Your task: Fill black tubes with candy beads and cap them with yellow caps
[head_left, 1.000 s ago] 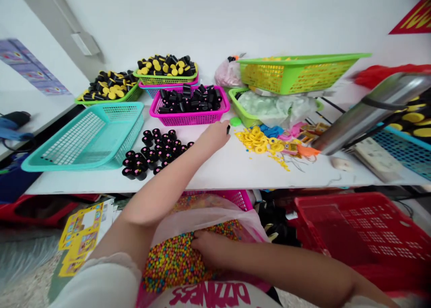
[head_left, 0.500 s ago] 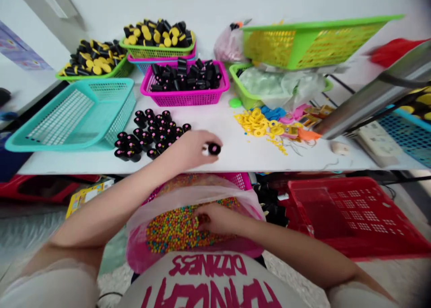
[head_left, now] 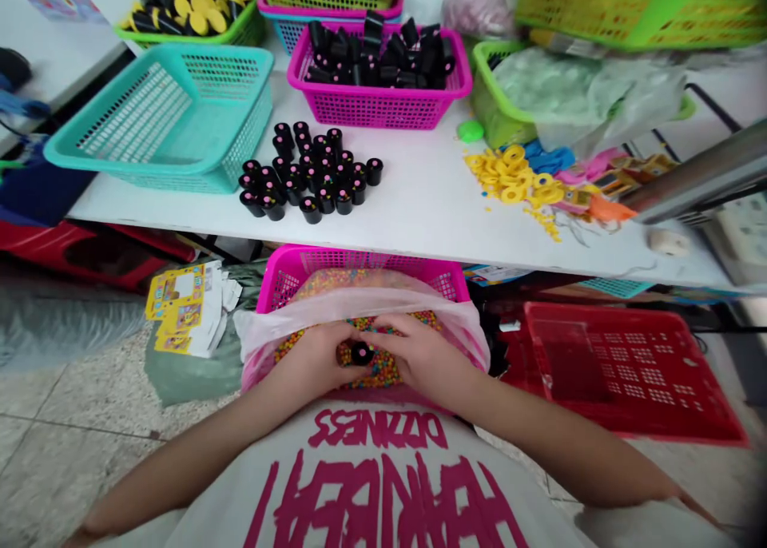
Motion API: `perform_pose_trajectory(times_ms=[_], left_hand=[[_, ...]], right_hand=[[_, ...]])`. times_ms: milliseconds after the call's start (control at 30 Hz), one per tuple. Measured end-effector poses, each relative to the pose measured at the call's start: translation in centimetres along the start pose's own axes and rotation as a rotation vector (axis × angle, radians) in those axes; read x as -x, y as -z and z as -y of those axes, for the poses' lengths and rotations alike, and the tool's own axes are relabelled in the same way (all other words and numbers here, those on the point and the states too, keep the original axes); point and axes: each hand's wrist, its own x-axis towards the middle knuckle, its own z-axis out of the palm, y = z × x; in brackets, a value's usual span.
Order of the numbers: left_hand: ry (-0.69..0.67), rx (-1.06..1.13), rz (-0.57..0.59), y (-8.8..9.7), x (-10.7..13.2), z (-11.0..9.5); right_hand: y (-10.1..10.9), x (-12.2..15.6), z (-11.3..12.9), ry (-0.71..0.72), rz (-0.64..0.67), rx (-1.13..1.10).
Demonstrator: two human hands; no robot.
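Note:
My left hand [head_left: 317,356] is curled around a small black cylindrical cup [head_left: 362,353] with a pink centre showing. It holds the cup over an open plastic bag [head_left: 257,332] of small multicoloured beads [head_left: 387,370]. My right hand [head_left: 416,356] is over the same beads, its bent fingertips meeting the cup's rim from the right; whatever they hold is hidden. The bag sits in a pink basket [head_left: 279,280] against my body. On the white table, several similar black cups [head_left: 311,172] stand upright in a cluster.
A turquoise basket [head_left: 240,144] stands at the left, and a pink basket [head_left: 383,105] of black cups behind the cluster. Yellow rings [head_left: 512,172] and a metal pole [head_left: 707,172] are at the right. A red crate [head_left: 635,372] lies below the table's right side.
My left hand has come down from above the table to the beads, bringing a black cup. My right hand has moved from within the beads up to the cup. The view has tilted downward.

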Motion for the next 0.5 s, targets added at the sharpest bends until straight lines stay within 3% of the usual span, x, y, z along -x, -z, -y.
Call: perform_pose_trajectory(times_ms=[200,333,500], left_hand=[[-0.062,-0.028,-0.061,0.1,0.9,0.1],[-0.095,-0.010,-0.091,-0.1,1.1,0.1],[-0.122,0.012,-0.101,0.0,1.3,0.1]], right_hand=[[-0.5,0.1,2.0,0.241,-0.022,0.494],[-0.2,0.1,2.7,0.367,-0.024,0.590],[0.4,0.0,3.2,0.363,-0.036,0.542]])
